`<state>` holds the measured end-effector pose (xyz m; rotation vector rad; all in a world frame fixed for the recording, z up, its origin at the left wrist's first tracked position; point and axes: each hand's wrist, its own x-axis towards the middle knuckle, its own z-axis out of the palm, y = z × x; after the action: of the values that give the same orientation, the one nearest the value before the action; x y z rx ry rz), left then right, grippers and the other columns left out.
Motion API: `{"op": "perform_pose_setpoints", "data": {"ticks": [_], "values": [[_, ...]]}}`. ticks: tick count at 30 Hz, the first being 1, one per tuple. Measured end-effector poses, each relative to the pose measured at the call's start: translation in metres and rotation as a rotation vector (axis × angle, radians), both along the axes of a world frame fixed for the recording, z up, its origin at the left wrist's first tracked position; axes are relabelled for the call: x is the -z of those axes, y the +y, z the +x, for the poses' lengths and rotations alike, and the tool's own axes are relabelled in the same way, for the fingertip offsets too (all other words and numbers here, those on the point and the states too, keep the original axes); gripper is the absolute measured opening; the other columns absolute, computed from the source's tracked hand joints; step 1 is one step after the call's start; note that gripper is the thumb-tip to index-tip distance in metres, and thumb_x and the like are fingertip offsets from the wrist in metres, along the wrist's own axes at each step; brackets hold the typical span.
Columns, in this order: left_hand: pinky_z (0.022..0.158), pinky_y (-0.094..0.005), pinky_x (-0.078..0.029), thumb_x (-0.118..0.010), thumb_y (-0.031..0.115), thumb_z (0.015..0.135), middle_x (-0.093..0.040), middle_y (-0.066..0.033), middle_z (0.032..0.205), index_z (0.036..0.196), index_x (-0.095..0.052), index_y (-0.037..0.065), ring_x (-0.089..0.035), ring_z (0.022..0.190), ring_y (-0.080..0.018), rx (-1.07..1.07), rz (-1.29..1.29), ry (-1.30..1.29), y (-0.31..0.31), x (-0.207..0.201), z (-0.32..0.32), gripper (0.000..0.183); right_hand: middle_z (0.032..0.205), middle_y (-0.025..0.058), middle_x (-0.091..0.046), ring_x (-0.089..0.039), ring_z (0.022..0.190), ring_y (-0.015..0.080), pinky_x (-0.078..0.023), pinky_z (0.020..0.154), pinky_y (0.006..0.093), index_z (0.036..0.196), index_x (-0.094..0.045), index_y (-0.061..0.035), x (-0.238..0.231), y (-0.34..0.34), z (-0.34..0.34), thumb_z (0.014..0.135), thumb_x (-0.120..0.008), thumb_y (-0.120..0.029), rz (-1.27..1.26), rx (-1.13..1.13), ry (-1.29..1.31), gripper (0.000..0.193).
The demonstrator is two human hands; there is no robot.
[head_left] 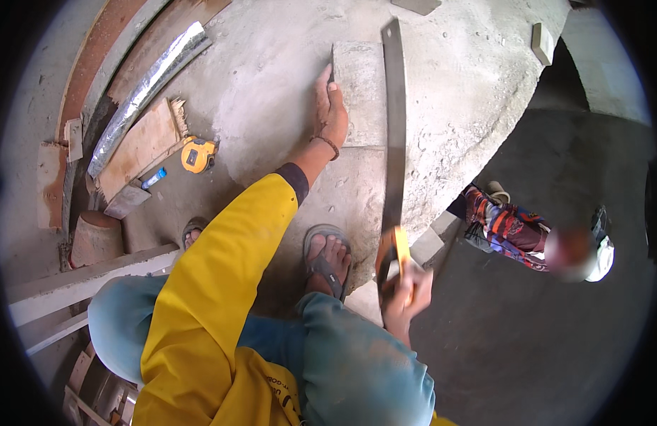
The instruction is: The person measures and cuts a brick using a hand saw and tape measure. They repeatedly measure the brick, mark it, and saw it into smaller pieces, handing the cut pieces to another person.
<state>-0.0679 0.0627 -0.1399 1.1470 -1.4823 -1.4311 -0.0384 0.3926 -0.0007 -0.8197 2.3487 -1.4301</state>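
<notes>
My right hand (408, 298) is closed round the yellow and black handle of a handsaw (394, 128). The long, dark blade points away from me, along the right edge of a pale grey rectangular board (362, 92). That board lies on a rough concrete slab (456, 78). At its left side, my left hand (331, 117) holds the board, with the thumb near the top edge and the fingers partly hidden along the side. The blade's toothed edge is too unclear to make out.
A yellow tape measure (198, 154), a blue marker-like object (154, 177), a splintered board (144, 145) and a shiny curved strip (147, 96) lie left. The slab's broken edge runs right, above a lower floor (513, 334) where another person (509, 227) is.
</notes>
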Motion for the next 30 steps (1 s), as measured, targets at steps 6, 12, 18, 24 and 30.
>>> {"op": "perform_pose_setpoints", "data": {"ticks": [6, 12, 18, 24, 30], "values": [[0.119, -0.0442, -0.033, -0.037, 0.038, 0.108, -0.042, -0.0247, 0.154, 0.156, -0.033, 0.005, -0.04, 0.144, -0.039, 0.022, -0.033, -0.143, 0.002, -0.013, -0.006, 0.058, 0.072, 0.0171, -0.057, -0.06, 0.066, 0.0244, -0.047, 0.064, 0.0381, 0.09, -0.058, 0.0009, -0.033, -0.145, -0.066, 0.1, -0.051, -0.009, 0.096, -0.056, 0.073, 0.015], [0.11, -0.0475, -0.042, -0.048, 0.032, 0.104, -0.051, -0.0265, 0.145, 0.153, -0.036, 0.005, -0.053, 0.13, -0.0432, 0.015, -0.019, -0.368, 0.001, -0.025, -0.019, 0.056, 0.075, 0.0159, -0.059, -0.059, 0.066, 0.0231, -0.047, 0.063, 0.0367, 0.09, -0.058, 0.0013, -0.012, -0.152, -0.09, 0.1, -0.052, -0.01, -0.035, -0.075, 0.105, 0.016], [0.103, -0.0516, -0.047, -0.057, 0.034, 0.101, -0.05, -0.0255, 0.144, 0.153, -0.032, 0.001, -0.057, 0.125, -0.0425, -0.074, -0.114, -0.632, 0.007, -0.046, -0.031, 0.067, 0.074, 0.0139, -0.061, -0.06, 0.063, 0.0174, -0.046, 0.057, 0.03, 0.096, -0.062, 0.0034, -0.015, 0.015, 0.016, 0.101, -0.051, -0.009, -0.014, 0.007, -0.041, 0.017], [0.103, -0.0522, -0.048, -0.06, 0.044, 0.098, -0.05, -0.0253, 0.145, 0.153, -0.031, -0.001, -0.055, 0.128, -0.0437, -0.011, -0.113, -0.665, 0.001, -0.055, -0.044, 0.076, 0.066, 0.0156, -0.047, -0.045, 0.056, 0.0226, -0.04, 0.054, 0.0382, 0.086, -0.048, -0.0009, -0.022, -0.22, -0.118, 0.103, -0.053, -0.015, -0.066, -0.052, 0.198, 0.023], [0.102, -0.0516, -0.048, -0.059, 0.045, 0.098, -0.051, -0.0277, 0.143, 0.151, -0.033, -0.003, -0.056, 0.126, -0.0446, -0.057, -0.136, -0.684, 0.006, -0.043, -0.023, 0.076, 0.064, 0.0114, -0.053, -0.054, 0.056, 0.0222, -0.042, 0.052, 0.0369, 0.086, -0.055, -0.0003, -0.005, -0.091, -0.041, 0.102, -0.053, -0.011, 0.096, -0.06, 0.166, 0.019]]}}
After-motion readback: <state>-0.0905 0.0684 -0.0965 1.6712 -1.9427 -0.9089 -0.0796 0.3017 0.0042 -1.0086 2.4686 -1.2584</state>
